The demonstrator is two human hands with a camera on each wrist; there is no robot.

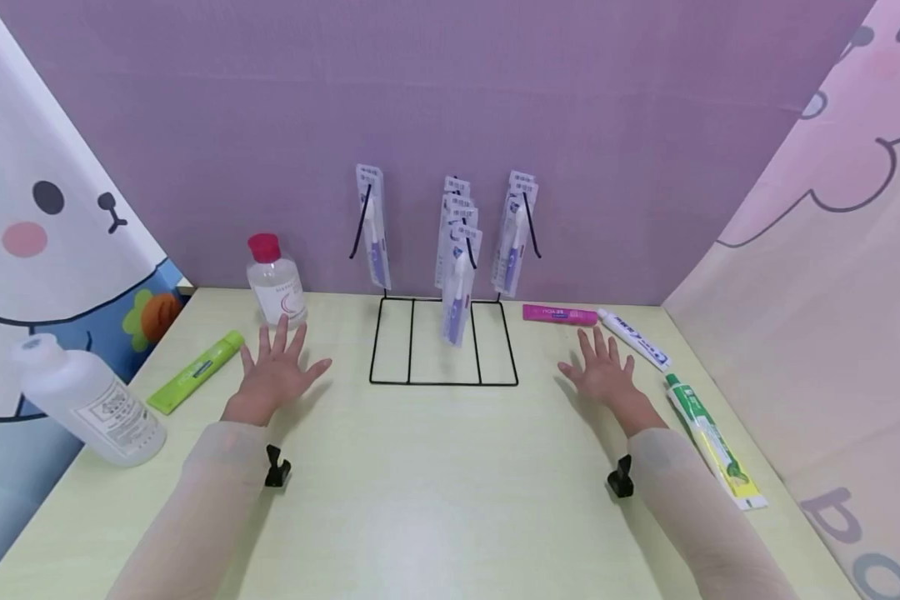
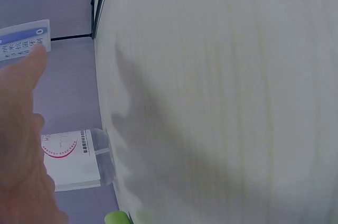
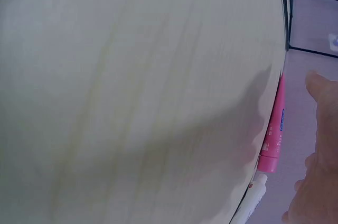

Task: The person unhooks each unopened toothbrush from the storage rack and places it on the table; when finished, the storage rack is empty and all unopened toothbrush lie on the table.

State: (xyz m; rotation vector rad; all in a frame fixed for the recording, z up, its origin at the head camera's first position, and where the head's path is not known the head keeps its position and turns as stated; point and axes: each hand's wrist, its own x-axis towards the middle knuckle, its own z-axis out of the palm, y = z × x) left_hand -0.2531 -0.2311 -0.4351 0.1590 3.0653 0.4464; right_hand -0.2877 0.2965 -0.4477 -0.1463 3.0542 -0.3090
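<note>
My left hand [image 1: 273, 379] hovers over the table with its fingers spread, holding nothing. It is nearest to a clear bottle with a red cap [image 1: 276, 287] and a green tube [image 1: 195, 372]. On the other side my right hand [image 1: 603, 375], also spread and bare, casts its shadow on the tabletop. Close to it lie a pink tube [image 1: 559, 315], a white and blue tube [image 1: 634, 340] and a green and yellow toothpaste tube [image 1: 715, 442]. Between the hands stands a black wire rack [image 1: 444, 384], with packaged toothbrushes [image 1: 457, 287] hanging from its hooks.
A large white bottle [image 1: 93, 404] stands at the table's left edge. More packaged toothbrushes hang on the left hook [image 1: 373, 225] and right hook [image 1: 515, 233]. A purple backdrop [image 1: 450, 100] rises behind the table [image 1: 435, 483], with printed cloths at both sides.
</note>
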